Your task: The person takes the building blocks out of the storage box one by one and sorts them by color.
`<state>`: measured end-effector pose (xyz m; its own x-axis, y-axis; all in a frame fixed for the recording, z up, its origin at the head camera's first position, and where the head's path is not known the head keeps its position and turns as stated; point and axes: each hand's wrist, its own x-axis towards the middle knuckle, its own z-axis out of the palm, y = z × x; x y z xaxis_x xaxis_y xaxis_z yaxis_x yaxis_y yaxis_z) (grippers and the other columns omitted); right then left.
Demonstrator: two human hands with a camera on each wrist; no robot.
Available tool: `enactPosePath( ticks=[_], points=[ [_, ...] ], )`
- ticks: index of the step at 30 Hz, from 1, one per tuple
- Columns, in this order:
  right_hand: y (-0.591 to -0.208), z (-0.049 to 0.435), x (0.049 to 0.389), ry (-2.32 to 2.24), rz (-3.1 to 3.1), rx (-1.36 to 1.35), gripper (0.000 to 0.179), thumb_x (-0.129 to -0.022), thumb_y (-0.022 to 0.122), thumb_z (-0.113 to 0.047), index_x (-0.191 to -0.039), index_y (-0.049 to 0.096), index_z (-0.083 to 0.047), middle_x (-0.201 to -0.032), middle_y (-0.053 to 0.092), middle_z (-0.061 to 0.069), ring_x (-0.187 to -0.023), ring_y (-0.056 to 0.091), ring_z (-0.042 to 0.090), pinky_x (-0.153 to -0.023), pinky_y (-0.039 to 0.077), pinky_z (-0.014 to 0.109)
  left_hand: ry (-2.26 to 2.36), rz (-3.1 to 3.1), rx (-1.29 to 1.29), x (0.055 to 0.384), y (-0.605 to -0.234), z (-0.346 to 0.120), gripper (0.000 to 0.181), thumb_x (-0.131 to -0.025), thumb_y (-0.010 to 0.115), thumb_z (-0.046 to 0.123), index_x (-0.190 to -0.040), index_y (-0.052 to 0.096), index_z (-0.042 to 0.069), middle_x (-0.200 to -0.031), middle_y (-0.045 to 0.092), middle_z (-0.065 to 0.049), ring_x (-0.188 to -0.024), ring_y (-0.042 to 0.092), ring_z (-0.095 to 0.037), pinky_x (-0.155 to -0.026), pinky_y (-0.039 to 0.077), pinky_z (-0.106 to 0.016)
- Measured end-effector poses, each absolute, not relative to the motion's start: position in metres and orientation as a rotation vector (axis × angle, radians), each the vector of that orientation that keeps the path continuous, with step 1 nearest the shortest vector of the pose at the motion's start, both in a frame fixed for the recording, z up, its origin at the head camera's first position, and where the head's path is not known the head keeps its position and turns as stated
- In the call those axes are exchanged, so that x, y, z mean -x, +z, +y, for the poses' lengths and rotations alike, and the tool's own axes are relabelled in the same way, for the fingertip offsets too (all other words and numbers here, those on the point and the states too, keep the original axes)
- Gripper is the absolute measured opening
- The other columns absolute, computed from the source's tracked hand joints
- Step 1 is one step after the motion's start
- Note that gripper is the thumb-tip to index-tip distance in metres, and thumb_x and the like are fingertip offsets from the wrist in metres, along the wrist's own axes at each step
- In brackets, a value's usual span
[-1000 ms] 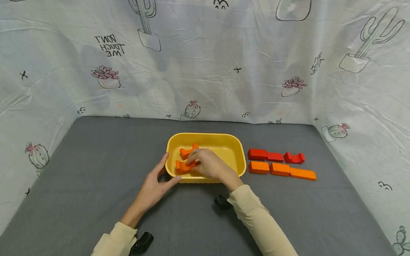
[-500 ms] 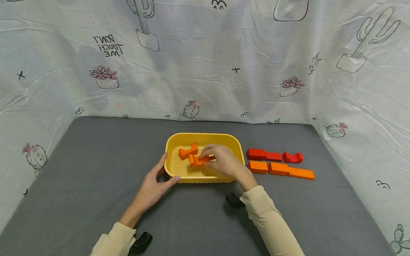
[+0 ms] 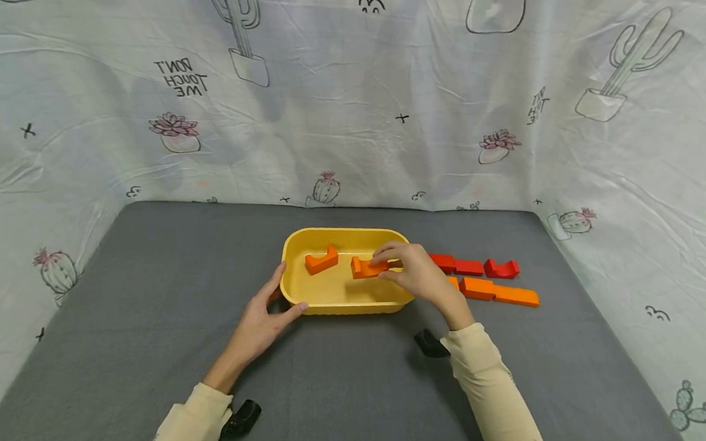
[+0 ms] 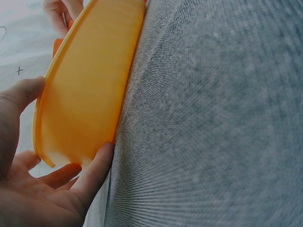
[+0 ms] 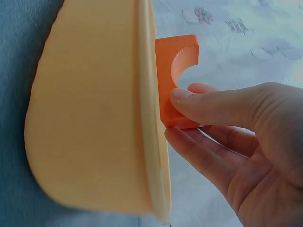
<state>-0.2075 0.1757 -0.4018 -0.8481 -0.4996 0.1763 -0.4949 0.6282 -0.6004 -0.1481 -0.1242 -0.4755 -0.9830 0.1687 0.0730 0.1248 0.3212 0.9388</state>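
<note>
A yellow tub [image 3: 328, 309] stands on the grey cloth. My left hand [image 3: 263, 326] holds its left end, thumb at the front rim and fingers round the end wall, as the left wrist view also shows. My right hand [image 3: 416, 271] pinches an orange arch block [image 3: 366, 268] with a half-round cutout. The right wrist view shows this arch block [image 5: 166, 80] between thumb and fingers, above the rim level. Inside the tub, at its left, lies a second orange arch block [image 3: 322, 261].
Right of the tub, a row of red blocks [image 3: 469, 268] lies behind a row of orange blocks [image 3: 477, 288]. My right hand partly hides both rows' left ends. A printed cloth [image 3: 344, 98] hangs behind the grey table surface [image 3: 340, 392].
My right hand has moved rightward and lifted the orange arch block off the tub's floor. The left hand keeps its place on the tub.
</note>
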Motion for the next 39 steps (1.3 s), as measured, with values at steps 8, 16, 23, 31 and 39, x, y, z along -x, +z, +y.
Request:
enactPosePath(
  ticks=[8, 16, 23, 31, 39],
  points=[
    [-0.399, 0.202, 0.204, -1.1, 2.856, 0.796, 0.023, -0.082, 0.076, 0.003, -0.104, 0.076, -0.006, -0.115, 0.066, 0.008, -0.109, 0.061, 0.026, -0.087, 0.055, 0.042, 1.802, 2.502, -0.279, 0.149, -0.476, -0.124, 0.091, -0.088, 0.076, 0.029, -0.158, 0.018, 0.024, -0.16, 0.025, -0.01, -0.132, 0.044, -0.033, -0.098, 0.045, -0.051],
    [-0.391, 0.228, 0.196, -1.147, 2.932, 0.729, 0.028, -0.08, 0.077, 0.005, -0.107, 0.075, -0.003, -0.118, 0.066, 0.01, -0.107, 0.062, 0.027, -0.082, 0.057, 0.042, 1.774, 2.516, -0.282, 0.149, -0.475, -0.124, 0.09, -0.089, 0.074, 0.033, -0.158, 0.017, 0.027, -0.16, 0.023, -0.008, -0.132, 0.044, -0.031, -0.097, 0.048, -0.045],
    [-0.383, 0.251, 0.192, -1.162, 2.983, 0.672, 0.028, -0.08, 0.076, 0.007, -0.106, 0.074, -0.003, -0.117, 0.065, 0.009, -0.105, 0.065, 0.029, -0.084, 0.056, 0.043, 1.739, 2.541, -0.283, 0.149, -0.475, -0.125, 0.089, -0.089, 0.073, 0.039, -0.158, 0.018, 0.028, -0.16, 0.023, -0.007, -0.132, 0.045, -0.03, -0.088, 0.052, -0.035],
    [-0.386, 0.273, 0.186, -1.222, 3.116, 0.515, 0.026, -0.079, 0.078, 0.005, -0.105, 0.074, 0.0, -0.115, 0.067, 0.013, -0.101, 0.067, 0.031, -0.081, 0.055, 0.037, 1.76, 2.529, -0.292, 0.147, -0.476, -0.125, 0.092, -0.089, 0.075, 0.032, -0.158, 0.016, 0.024, -0.161, 0.021, -0.009, -0.132, 0.044, -0.032, -0.091, 0.051, -0.042],
    [-0.39, 0.302, 0.177, -1.167, 3.273, 0.299, 0.023, -0.082, 0.078, 0.0, -0.105, 0.075, 0.002, -0.115, 0.067, 0.015, -0.101, 0.067, 0.032, -0.076, 0.054, 0.031, 1.758, 2.537, -0.295, 0.149, -0.477, -0.126, 0.089, -0.089, 0.073, 0.036, -0.158, 0.018, 0.027, -0.161, 0.023, -0.007, -0.132, 0.045, -0.03, -0.091, 0.051, -0.04]
  ],
)
